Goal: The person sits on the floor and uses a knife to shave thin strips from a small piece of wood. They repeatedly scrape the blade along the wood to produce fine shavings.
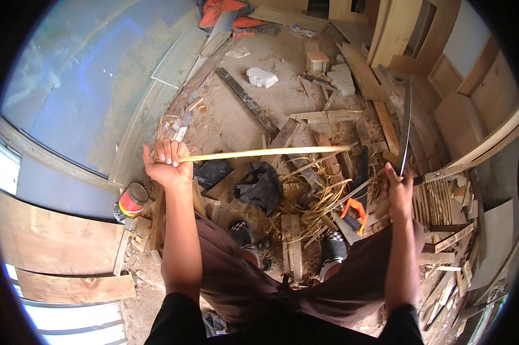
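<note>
My left hand (168, 160) is closed around one end of a long, thin, pale yellow strip of bamboo or wood (265, 152). The strip reaches out level to the right, over the litter between my feet. In my right hand (398, 190) is a long-bladed knife (407, 123), its blade pointing up and away from me. Blade and strip are apart. Below the strip lies a tangle of curled shavings (328, 192). A handsaw with an orange handle (354, 215) rests near my right foot.
A crumpled black plastic bag (259, 187) lies between my knees, near loose wood blocks. A red and yellow tin (133, 199) stands at the left. A stack of thin strips (433, 202) is at the right. Farther off are a white stone (261, 77) and a dark plank (248, 100).
</note>
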`<state>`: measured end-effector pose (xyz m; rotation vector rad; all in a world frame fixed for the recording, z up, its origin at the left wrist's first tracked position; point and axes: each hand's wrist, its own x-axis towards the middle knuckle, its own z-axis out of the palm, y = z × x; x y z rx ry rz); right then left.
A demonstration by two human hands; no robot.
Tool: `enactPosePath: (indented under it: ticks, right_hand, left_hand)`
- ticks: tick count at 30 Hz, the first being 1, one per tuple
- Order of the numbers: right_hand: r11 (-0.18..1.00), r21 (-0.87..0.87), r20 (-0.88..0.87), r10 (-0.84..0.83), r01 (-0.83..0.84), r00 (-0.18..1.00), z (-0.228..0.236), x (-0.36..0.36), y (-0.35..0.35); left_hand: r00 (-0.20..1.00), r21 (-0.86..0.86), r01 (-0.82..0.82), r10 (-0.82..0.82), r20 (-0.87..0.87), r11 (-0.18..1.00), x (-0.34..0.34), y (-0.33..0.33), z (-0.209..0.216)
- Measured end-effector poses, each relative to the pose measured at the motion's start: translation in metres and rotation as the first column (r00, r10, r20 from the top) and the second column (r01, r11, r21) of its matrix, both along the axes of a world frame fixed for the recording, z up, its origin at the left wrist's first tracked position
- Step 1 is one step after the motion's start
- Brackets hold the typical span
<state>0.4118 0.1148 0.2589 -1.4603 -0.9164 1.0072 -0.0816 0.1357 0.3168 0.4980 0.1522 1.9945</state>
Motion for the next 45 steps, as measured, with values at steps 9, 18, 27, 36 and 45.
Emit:
enactPosePath:
  ticks: [9,18,27,36,45]
  right_hand:
    - [0.999,-0.013,-0.283,-0.033,0.03,0.959,0.001,-0.051,0.026]
    - [0.988,0.151,-0.451,0.066,0.003,0.89,0.014,-0.075,0.021]
    - [0.967,0.246,-0.562,0.198,-0.066,0.803,0.013,-0.076,0.021]
    - [0.944,0.309,-0.524,0.269,-0.114,0.808,0.014,-0.076,0.017]
    - [0.957,0.286,-0.6,0.217,-0.047,0.77,0.005,-0.063,0.022]
  left_hand:
    - [0.976,0.101,0.129,-0.144,0.161,0.987,-0.009,0.021,-0.01]
    - [0.97,0.149,0.19,-0.21,0.127,0.97,-0.013,0.014,-0.011]
    - [0.972,0.112,0.12,-0.139,0.187,0.986,-0.013,0.013,-0.013]
    - [0.993,-0.353,-0.104,0.117,0.016,0.93,-0.001,0.02,-0.005]
    - [0.935,-0.22,0.031,-0.107,-0.339,0.975,0.001,0.019,-0.014]
